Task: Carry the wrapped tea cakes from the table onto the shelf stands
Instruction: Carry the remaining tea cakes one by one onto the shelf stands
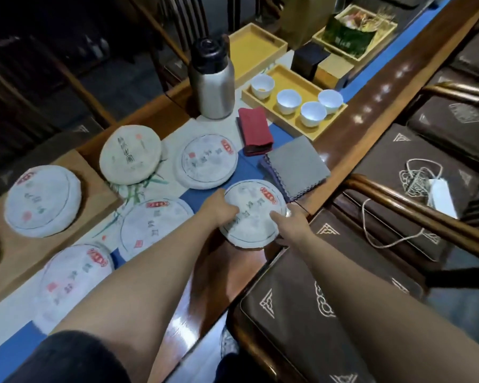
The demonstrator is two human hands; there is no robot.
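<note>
I hold one round, white-paper-wrapped tea cake with a red label between both hands, above the table's near edge. My left hand grips its left rim and my right hand grips its right rim, thumb on top. Several more wrapped tea cakes lie on the table: one in the middle, one to the left of my hands, one near my left arm, one leaning at the back and one on a wooden board. No shelf stands are visible.
A steel thermos, a folded red cloth, a grey cloth and a wooden tray with white cups sit further back. Chairs with brown cushions stand along the table's right side.
</note>
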